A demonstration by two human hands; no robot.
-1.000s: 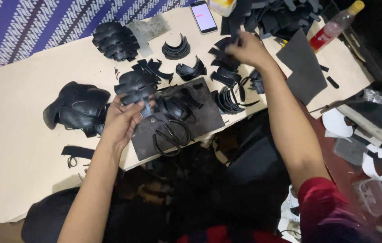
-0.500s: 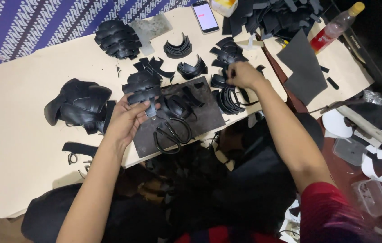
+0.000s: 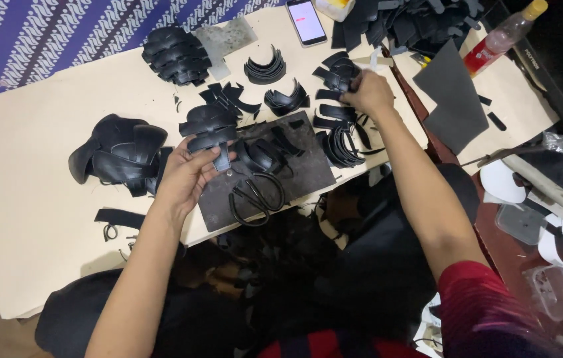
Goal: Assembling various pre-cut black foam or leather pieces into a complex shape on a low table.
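My left hand (image 3: 188, 174) grips the lower tab of a stack of layered black leather straps (image 3: 207, 129), at the left edge of a dark cutting mat (image 3: 305, 171). My right hand (image 3: 368, 93) is stretched out over the table. Its fingers are closed on a curved black leather piece (image 3: 338, 74) at the top of a pile of similar pieces. More curved black strips (image 3: 340, 144) lie just below that hand. Black-handled scissors (image 3: 255, 197) rest on the mat, near my left hand.
On the cream table (image 3: 29, 199) sit a bulky black leather assembly (image 3: 119, 154), a stacked black bundle (image 3: 175, 53), two nests of curved pieces (image 3: 265, 68), a phone (image 3: 306, 20), a dark grey sheet (image 3: 455, 93) and a plastic bottle (image 3: 503, 38). White cut-outs (image 3: 501, 180) lie at the right.
My right hand drew back from the far pile toward the curved strips, then shifted out again onto the pile of curved pieces. My left hand kept holding the strap stack.
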